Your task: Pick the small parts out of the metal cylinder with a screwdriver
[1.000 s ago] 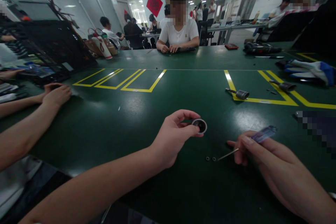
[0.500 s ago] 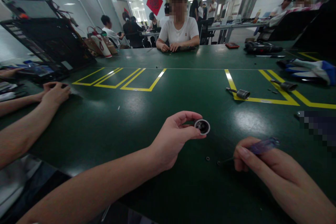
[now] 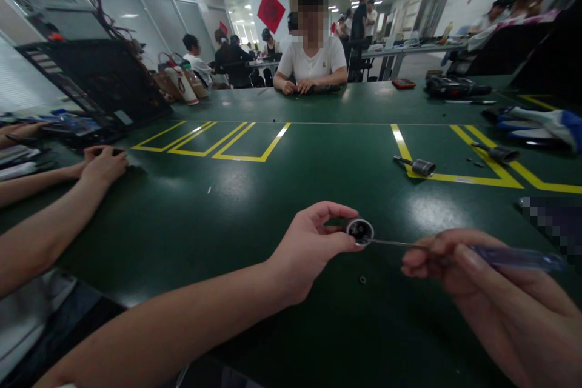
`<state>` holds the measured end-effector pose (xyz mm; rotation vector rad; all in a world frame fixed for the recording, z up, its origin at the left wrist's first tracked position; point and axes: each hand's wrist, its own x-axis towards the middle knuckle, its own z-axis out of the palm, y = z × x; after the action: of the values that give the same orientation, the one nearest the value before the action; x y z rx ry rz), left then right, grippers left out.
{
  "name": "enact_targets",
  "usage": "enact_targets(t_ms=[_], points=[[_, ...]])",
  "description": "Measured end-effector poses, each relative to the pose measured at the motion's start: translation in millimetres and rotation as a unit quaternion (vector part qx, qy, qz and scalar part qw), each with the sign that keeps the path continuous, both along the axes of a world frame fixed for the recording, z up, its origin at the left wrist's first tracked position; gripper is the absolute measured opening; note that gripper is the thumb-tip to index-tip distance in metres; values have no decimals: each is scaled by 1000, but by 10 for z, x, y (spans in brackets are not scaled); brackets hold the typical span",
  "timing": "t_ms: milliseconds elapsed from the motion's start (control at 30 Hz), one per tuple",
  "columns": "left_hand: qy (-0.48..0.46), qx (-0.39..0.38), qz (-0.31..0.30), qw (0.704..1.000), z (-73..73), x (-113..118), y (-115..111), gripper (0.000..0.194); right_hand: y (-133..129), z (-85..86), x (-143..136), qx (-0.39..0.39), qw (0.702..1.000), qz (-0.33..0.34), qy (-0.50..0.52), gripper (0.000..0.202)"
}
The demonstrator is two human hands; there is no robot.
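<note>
We find the small round metal part [image 3: 360, 231] near the middle of the green table [image 3: 254, 206], held just above its surface. Its dark interior is too small for us to make out. The left hand [image 3: 309, 248] pinches it by the rim, thumb and forefinger closed on it, the other fingers curled behind. The screwdriver [image 3: 454, 247] lies level, its thin shaft reaching left so the tip meets the part's opening; whether it enters we cannot tell. The right hand [image 3: 473, 279] grips its translucent handle, fingers closed round it; motion blur softens the handle, and the forearm is cut off at the lower right corner. A tiny nut [image 3: 362, 280] lies on the table just near of the part. A co-worker's hand [image 3: 103, 165] rests at far left.
</note>
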<state>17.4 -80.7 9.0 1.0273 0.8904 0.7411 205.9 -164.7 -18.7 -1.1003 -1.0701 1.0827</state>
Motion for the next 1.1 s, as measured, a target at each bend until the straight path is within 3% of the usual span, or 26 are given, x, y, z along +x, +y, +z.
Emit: enact_targets(t_ms=[100,200,333,567,833,1100], points=[[-4,-14,-6,1000,6,7,-28,33,-103,-65,3,57,982,-19,-177,16],[-21,-20,1,1000,19,16,-57,29,-126,-44,-34,116,948,11,-295,18],[-29,-19,15,999,29,31,-84,25,-71,62,-113,219,907,24,-358,16],[-31,-1,30,999,-2,66,-99,22,-40,70,-158,286,851,46,-438,19],[-28,35,48,998,-50,82,-104,19,-50,58,-138,309,822,49,-476,15],[-18,41,49,998,-58,85,-99,17,-97,48,-169,293,841,38,-454,17]])
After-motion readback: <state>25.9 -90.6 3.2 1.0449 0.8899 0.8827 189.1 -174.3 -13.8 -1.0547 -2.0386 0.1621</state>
